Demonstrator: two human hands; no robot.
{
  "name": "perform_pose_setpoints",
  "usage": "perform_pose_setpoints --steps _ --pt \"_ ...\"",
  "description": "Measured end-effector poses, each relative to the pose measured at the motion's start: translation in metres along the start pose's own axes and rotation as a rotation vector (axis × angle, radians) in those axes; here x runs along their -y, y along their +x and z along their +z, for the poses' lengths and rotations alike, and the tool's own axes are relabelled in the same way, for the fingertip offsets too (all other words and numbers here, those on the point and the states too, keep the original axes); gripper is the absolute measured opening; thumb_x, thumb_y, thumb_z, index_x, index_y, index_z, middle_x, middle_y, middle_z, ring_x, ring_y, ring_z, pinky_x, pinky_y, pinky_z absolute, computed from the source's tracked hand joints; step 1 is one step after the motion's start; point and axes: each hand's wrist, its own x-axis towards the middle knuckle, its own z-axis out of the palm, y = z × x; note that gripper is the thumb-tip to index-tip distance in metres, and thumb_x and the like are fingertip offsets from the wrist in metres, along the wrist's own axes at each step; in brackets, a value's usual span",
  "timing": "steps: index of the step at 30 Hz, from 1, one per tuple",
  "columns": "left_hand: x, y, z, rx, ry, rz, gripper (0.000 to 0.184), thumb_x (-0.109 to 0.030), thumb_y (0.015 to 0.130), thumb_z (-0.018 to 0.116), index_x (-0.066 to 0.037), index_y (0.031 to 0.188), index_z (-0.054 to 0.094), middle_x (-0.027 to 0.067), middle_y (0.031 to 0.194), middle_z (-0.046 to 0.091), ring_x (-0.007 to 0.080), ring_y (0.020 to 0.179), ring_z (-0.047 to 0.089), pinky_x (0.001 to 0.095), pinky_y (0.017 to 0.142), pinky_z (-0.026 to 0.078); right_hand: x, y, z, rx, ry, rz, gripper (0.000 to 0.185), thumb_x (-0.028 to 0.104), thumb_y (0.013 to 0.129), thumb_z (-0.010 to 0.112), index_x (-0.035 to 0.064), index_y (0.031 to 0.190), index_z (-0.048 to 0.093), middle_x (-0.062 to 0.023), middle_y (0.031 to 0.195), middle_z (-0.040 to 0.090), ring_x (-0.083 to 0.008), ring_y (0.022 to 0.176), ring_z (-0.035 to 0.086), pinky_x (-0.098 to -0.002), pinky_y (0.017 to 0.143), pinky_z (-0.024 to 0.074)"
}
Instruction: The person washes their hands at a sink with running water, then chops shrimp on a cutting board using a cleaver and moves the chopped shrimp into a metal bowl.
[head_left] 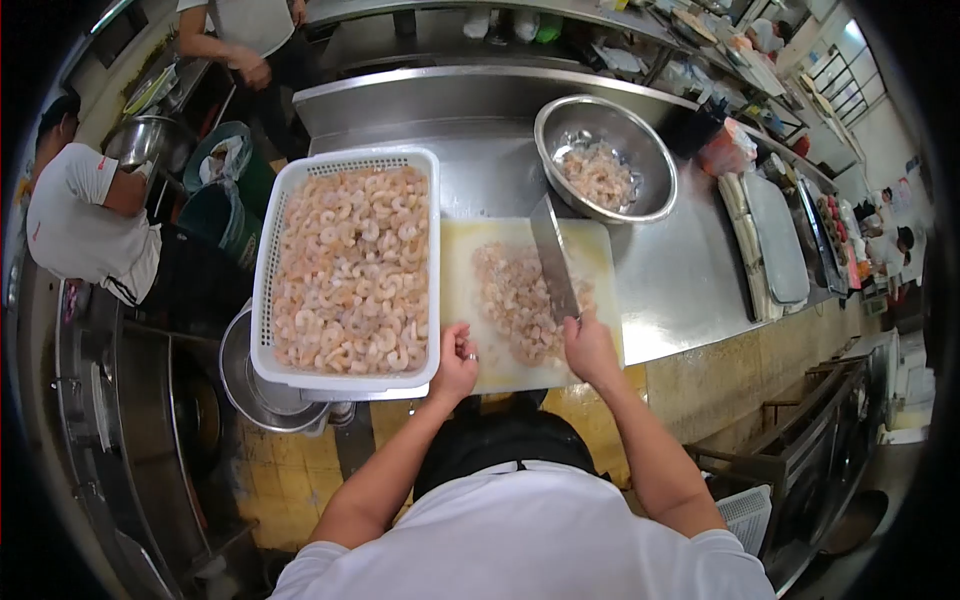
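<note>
My right hand (pixel 590 348) grips a cleaver (pixel 556 258) by its handle. The broad blade stands over the chopped shrimp (pixel 522 300) heaped on a white cutting board (pixel 465 375). At the board's left edge, beside the basket's corner, rests my left hand (pixel 456 362), fingers curled in, a ring on one, with nothing seen in them. A white plastic basket (pixel 436 250) full of peeled shrimp (pixel 350 265) stands left of the board. Behind the board to the right, a steel bowl (pixel 655 170) holds more shrimp pieces (pixel 598 172).
The steel table (pixel 690 290) has a raised back edge. Below the basket at left is a metal pot (pixel 238 370). Green bins (pixel 215 215) stand further left, near a person in white (pixel 85 200); another person (pixel 245 40) stands behind. Trays (pixel 772 240) lie at right.
</note>
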Motion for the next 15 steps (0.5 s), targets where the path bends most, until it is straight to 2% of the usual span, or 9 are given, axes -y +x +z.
perform_pose_setpoints --steps 2,3,6,8,11,15 --pt "-0.007 0.002 0.002 -0.022 0.019 0.044 0.034 0.003 0.099 0.061 -0.004 0.132 0.056 0.0038 0.112 0.056 0.0101 0.090 0.052 0.0254 0.080 0.051 0.024 -0.003 -0.034 -0.007 0.067 0.035 0.035 0.027 0.106 0.058 -0.0080 0.102 0.061 -0.0358 0.090 0.070 -0.0547 0.090 0.068 -0.0580 0.079 0.0534" --pt "-0.006 0.002 0.003 -0.021 0.010 0.038 0.034 0.003 0.100 0.061 -0.004 0.132 0.056 0.0038 0.112 0.056 0.0100 0.090 0.052 0.0252 0.080 0.051 0.028 -0.003 -0.041 0.003 0.116 0.045 0.032 0.025 0.104 0.060 -0.0074 0.106 0.061 -0.0379 0.092 0.069 -0.0567 0.090 0.068 -0.0619 0.080 0.0534" --pt "-0.001 0.002 0.003 -0.025 0.001 0.031 0.034 0.001 0.100 0.062 -0.003 0.133 0.056 0.0049 0.112 0.058 0.0107 0.089 0.054 0.0262 0.079 0.052 0.007 0.004 -0.004 -0.085 0.113 0.004 0.032 0.025 0.104 0.060 -0.0069 0.105 0.061 -0.0374 0.092 0.069 -0.0569 0.089 0.067 -0.0617 0.079 0.0534" --pt "0.002 0.004 0.004 -0.037 0.010 0.050 0.036 -0.002 0.100 0.064 -0.002 0.135 0.056 0.0071 0.110 0.062 0.0125 0.084 0.056 0.0289 0.078 0.053 -0.006 -0.001 0.012 -0.023 0.076 -0.031 0.032 0.025 0.104 0.060 -0.0066 0.103 0.061 -0.0374 0.092 0.069 -0.0572 0.088 0.067 -0.0621 0.079 0.0530" --pt "-0.002 0.002 0.002 -0.012 -0.007 0.008 0.033 0.002 0.100 0.061 -0.003 0.133 0.055 0.0041 0.112 0.057 0.0102 0.092 0.053 0.0249 0.080 0.051 0.009 -0.001 -0.004 0.032 0.050 -0.037 0.031 0.025 0.104 0.060 -0.0062 0.101 0.061 -0.0375 0.092 0.068 -0.0578 0.088 0.066 -0.0627 0.079 0.0527" --pt "-0.002 0.004 0.005 -0.003 -0.043 0.001 0.034 0.001 0.100 0.062 -0.003 0.133 0.055 0.0042 0.109 0.057 0.0102 0.090 0.053 0.0250 0.080 0.051 0.042 -0.025 -0.027 0.031 0.102 -0.061 0.031 0.025 0.104 0.060 -0.0055 0.101 0.061 -0.0364 0.089 0.069 -0.0580 0.087 0.066 -0.0628 0.078 0.0528"
